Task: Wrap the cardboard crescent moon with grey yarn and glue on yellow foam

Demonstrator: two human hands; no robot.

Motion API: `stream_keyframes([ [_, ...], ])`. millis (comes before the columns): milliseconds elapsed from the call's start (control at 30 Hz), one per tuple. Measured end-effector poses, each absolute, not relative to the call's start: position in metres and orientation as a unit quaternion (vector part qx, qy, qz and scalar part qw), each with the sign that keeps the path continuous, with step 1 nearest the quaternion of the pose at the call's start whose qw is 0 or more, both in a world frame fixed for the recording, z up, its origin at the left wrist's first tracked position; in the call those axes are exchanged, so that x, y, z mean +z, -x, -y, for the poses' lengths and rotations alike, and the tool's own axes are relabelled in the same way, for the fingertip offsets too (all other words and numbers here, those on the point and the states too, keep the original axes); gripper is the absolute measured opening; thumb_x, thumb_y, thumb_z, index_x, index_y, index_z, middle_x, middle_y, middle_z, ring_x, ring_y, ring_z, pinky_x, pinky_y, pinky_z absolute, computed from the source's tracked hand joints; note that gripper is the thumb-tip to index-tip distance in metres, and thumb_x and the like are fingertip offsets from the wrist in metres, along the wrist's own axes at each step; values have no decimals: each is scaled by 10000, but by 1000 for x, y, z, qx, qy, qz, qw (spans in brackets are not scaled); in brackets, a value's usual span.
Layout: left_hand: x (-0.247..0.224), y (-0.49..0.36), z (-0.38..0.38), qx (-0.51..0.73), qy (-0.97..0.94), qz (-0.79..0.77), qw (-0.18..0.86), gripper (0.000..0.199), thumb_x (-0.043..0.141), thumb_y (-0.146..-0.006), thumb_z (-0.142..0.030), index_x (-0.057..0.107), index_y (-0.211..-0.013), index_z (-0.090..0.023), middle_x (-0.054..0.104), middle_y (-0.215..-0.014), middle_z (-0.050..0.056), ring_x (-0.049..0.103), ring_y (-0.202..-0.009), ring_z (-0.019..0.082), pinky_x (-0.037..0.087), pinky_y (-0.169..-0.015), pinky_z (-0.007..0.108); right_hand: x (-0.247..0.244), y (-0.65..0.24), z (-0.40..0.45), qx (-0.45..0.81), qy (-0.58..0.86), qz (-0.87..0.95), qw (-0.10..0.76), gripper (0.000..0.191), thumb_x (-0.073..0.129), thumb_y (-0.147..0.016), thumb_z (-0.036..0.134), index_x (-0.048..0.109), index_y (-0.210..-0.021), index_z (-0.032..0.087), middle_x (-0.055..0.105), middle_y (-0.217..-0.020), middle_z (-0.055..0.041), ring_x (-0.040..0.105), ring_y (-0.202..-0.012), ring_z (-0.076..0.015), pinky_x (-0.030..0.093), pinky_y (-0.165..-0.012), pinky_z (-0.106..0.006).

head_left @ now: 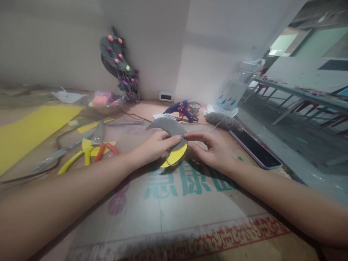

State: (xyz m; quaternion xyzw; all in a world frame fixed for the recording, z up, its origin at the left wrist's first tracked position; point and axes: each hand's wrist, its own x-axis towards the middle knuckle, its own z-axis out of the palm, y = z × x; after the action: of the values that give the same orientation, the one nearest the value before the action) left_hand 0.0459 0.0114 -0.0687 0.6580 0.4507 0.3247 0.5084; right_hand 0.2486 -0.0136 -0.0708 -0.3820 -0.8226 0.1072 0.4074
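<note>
A yellow crescent (178, 155), mostly wrapped in grey yarn (170, 125), is held above the printed board in the middle of the view. Its lower tip shows bare yellow, with a loose strand of yarn hanging by it. My left hand (157, 143) grips the wrapped part, thumb on top and fingers underneath. At the edge where the grey wrapping meets the yellow, the thumb and forefinger of my right hand (210, 146) are pinched close together. What lies between those right fingertips is too small to make out; it may be yarn.
Behind the hands lie a blue glue gun (181, 110), a small digital clock (166, 96) and a grey yarn skein (224, 120). A phone (255, 148) and plastic jug (231, 90) are at right. Scissors (99, 136), pliers (88, 152) and yellow sheet (32, 130) lie left. A decorated grey crescent (112, 54) leans on the wall.
</note>
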Motion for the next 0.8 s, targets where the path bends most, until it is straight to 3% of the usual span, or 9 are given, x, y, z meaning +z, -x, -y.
stream_keyframes([
  [800, -62, -41, -4, 258, -784, -469, 314, 557, 464, -828, -648, 491, -539, -172, 454, -544, -16, 414, -491, 115, 268, -467, 255, -75, -249, 16, 74, 347, 833, 425, 159, 609, -873, 181, 696, -1005, 182, 761, -979, -57, 705, -1016, -181, 580, -907, -307],
])
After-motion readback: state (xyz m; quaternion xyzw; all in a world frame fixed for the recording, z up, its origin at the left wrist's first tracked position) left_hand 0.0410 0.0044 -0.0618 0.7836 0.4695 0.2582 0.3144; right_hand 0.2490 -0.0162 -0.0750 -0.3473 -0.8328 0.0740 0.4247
